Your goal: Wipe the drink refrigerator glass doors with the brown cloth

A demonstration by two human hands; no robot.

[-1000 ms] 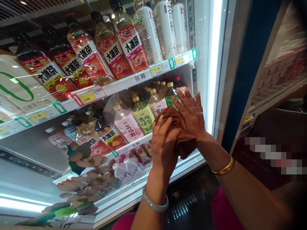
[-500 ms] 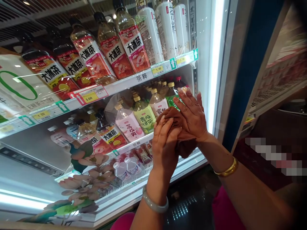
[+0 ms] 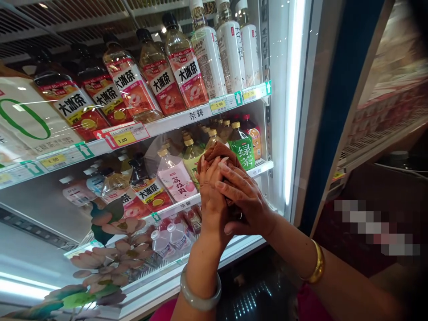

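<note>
A crumpled brown cloth (image 3: 217, 152) rests against the glass door of a lit drinks cooler. My left hand (image 3: 214, 196), with a pale bangle at the wrist, presses on the cloth with its fingers bent over it. My right hand (image 3: 247, 198), above a gold bracelet, lies partly over the left one, its fingers spread across the cloth and the left fingertips. Behind the glass near my fingers stand a green-labelled bottle (image 3: 241, 147) and a pink-labelled bottle (image 3: 175, 174). Part of the cloth is hidden under both hands.
Large tea bottles (image 3: 187, 67) and white bottles (image 3: 230, 53) line the upper shelf (image 3: 167, 125). Flower decals (image 3: 120, 252) cover the lower left of the glass. A bright light strip (image 3: 294, 102) and dark blue frame (image 3: 329, 125) run along the right. Further right is another shelf unit (image 3: 384, 111).
Both hands and the cloth have shifted left. My right hand has come down over the left one, and the green-labelled bottle now shows more fully.
</note>
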